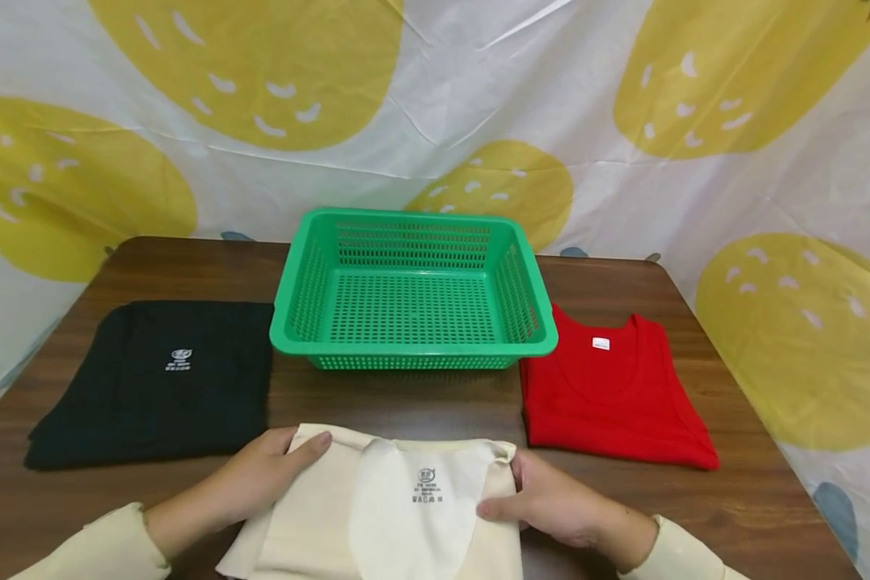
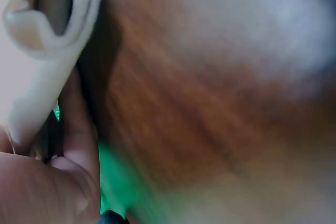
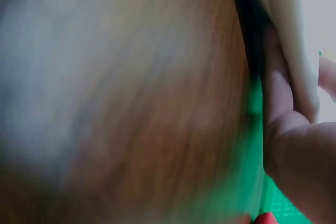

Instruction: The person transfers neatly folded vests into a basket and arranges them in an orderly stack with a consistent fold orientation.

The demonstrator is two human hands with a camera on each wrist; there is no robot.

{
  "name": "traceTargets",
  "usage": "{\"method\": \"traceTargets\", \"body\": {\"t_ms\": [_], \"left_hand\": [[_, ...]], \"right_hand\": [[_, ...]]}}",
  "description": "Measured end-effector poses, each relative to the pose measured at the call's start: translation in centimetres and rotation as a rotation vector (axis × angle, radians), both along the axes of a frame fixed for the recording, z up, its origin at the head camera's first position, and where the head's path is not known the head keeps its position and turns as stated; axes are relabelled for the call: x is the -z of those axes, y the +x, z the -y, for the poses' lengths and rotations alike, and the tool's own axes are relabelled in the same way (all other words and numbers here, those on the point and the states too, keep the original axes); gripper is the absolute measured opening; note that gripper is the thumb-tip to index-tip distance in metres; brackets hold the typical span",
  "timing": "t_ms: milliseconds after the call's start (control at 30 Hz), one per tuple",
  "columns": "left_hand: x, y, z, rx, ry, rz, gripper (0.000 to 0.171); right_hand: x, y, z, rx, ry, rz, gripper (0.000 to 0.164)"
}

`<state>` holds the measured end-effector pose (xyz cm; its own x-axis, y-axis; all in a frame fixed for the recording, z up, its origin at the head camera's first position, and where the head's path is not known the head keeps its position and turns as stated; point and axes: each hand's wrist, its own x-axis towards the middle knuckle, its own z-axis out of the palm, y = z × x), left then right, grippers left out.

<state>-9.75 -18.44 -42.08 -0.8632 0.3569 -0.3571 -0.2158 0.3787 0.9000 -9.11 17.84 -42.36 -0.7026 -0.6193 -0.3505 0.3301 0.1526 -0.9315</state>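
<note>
A folded cream undershirt with a paler neck panel and a dark printed label lies across the front of the head view. My left hand grips its upper left corner, thumb on top and fingers underneath. At the upper right corner my right hand pinches the cloth the same way. In the left wrist view the folded cream edge passes between thumb and fingers; the right wrist view shows the cloth held likewise, with the fingers beneath it.
A green plastic basket with nothing in it stands at the back middle of the brown wooden table. Left of it lies a folded black shirt, and a folded red tank top lies at right. A fruit-patterned curtain hangs behind.
</note>
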Motion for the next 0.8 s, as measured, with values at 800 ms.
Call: {"method": "traceTargets", "body": {"t_ms": [800], "left_hand": [[-1.8,0.7,0.6,0.132,0.262,0.131,0.054]], "right_hand": [[-1.9,0.4,-0.2,-0.153,0.116,-0.186,0.06]]}}
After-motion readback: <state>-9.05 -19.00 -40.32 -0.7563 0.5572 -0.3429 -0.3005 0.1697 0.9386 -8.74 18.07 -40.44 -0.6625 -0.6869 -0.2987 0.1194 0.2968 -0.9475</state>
